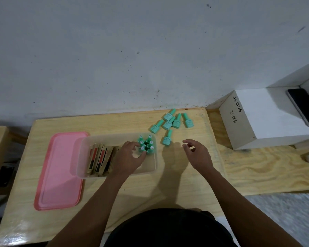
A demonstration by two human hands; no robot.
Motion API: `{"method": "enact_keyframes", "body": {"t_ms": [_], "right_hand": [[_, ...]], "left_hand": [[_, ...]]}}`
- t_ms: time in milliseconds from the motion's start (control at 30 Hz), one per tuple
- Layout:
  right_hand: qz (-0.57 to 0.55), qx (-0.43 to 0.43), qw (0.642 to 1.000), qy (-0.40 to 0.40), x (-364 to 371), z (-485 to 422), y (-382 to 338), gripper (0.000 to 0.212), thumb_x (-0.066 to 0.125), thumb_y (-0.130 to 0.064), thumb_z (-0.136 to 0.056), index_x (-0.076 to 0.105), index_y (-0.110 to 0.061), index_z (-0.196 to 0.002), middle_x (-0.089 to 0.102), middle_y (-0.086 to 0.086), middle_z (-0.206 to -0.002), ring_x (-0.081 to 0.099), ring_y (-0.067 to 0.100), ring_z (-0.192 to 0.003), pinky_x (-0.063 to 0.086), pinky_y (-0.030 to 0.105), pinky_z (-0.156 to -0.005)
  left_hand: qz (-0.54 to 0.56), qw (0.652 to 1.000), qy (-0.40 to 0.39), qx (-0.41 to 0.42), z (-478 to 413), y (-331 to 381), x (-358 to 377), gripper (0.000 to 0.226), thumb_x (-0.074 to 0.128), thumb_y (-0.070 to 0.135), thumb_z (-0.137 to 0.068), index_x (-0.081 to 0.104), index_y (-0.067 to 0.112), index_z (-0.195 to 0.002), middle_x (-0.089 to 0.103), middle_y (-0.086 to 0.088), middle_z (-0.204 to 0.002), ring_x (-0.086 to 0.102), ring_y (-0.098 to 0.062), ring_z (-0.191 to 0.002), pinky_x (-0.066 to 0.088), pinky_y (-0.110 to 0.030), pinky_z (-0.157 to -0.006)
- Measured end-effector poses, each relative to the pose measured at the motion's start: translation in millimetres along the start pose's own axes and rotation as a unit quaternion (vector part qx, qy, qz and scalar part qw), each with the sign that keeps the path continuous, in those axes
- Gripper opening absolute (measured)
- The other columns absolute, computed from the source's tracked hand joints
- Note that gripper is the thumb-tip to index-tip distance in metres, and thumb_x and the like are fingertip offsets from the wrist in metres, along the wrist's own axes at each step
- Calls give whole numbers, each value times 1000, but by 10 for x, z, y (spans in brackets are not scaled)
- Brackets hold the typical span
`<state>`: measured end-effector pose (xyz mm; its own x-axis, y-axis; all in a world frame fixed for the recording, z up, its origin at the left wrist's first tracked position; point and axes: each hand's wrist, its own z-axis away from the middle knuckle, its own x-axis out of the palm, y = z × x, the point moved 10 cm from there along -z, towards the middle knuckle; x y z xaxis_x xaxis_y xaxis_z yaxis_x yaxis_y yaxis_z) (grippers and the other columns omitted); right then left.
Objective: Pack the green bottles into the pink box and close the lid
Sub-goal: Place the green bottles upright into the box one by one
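Observation:
A clear plastic box (151,171) stands on the wooden table, and its pink lid (59,172) lies flat to its left, partly under it. Several green bottles (146,144) stand upright in the box's far right corner. My left hand (130,157) is inside the box, fingers curled around the nearest upright bottle (142,149). Several more green bottles (171,122) lie loose on the table beyond the box, one of them (166,139) closer than the rest. My right hand (197,153) hovers just right of the box with fingers apart, holding nothing.
Several tan cartons (101,160) stand packed in the box's left half. A white box marked "JS 006" (257,118) sits at the right with a dark phone (303,106) on it. The wall runs along the table's far edge.

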<state>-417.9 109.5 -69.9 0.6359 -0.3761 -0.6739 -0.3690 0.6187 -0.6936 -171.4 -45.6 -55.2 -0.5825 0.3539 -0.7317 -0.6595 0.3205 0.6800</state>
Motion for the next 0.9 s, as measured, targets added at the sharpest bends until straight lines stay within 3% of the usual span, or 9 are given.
{"method": "enact_keyframes", "body": {"t_ms": [200, 333, 400, 467, 533, 767, 900], "right_hand": [[-15, 32, 999, 39, -340, -275, 282, 21, 59, -31, -94, 70, -27, -112, 65, -10, -95, 64, 12, -81, 52, 32, -77], [-9, 43, 998, 46, -476, -512, 401, 19, 58, -31, -93, 71, -27, -106, 66, -9, -90, 64, 12, -80, 48, 29, -73], [-7, 43, 998, 35, -498, -656, 439, 19, 58, -30, -93, 71, -24, -106, 67, -8, -91, 62, 12, -81, 47, 28, -73], [-3, 48, 999, 13, -477, -821, 481, 20, 59, -32, -92, 71, -25, -106, 70, -5, -98, 63, 13, -86, 51, 31, -78], [10, 54, 998, -8, -443, -978, 493, 21, 59, -33, -92, 71, -26, -107, 71, -5, -102, 64, 15, -90, 52, 32, -80], [33, 12, 999, -33, -346, -1448, 323, 30, 58, -35, -93, 66, -23, -119, 68, -2, -111, 66, 17, -98, 56, 36, -84], [78, -3, 996, -39, -267, -1607, 186, 32, 57, -35, -93, 64, -25, -122, 66, -3, -118, 64, 17, -102, 52, 30, -83]], "left_hand": [[-45, 987, 113, 107, -117, 638, -331, 14, 67, 33, -84, 66, 20, -88, 52, 12, -78, 49, -5, -72, 39, -21, -58], [-33, 986, 93, 134, -344, 1138, -84, 13, 64, 33, -85, 68, 21, -88, 57, 9, -79, 52, -6, -73, 41, -23, -57], [-29, 995, 3, 99, -510, 1251, 278, 16, 63, 36, -85, 68, 23, -94, 57, 10, -84, 55, -11, -76, 43, -25, -60], [-62, 990, -123, 29, -644, 1218, 762, 31, 63, 42, -85, 64, 23, -109, 61, 5, -101, 60, -17, -90, 48, -29, -71], [-102, 976, -189, -28, -715, 1116, 1105, 47, 62, 46, -84, 57, 19, -123, 59, -3, -119, 59, -22, -105, 51, -36, -85], [-185, 961, -142, -146, -819, 835, 1295, 43, 56, 37, -89, 53, 6, -119, 57, -12, -118, 60, -31, -106, 50, -39, -82], [-172, 963, -128, -166, -812, 775, 1325, 32, 54, 29, -90, 60, 7, -113, 63, -12, -111, 63, -30, -101, 50, -37, -78]]}}
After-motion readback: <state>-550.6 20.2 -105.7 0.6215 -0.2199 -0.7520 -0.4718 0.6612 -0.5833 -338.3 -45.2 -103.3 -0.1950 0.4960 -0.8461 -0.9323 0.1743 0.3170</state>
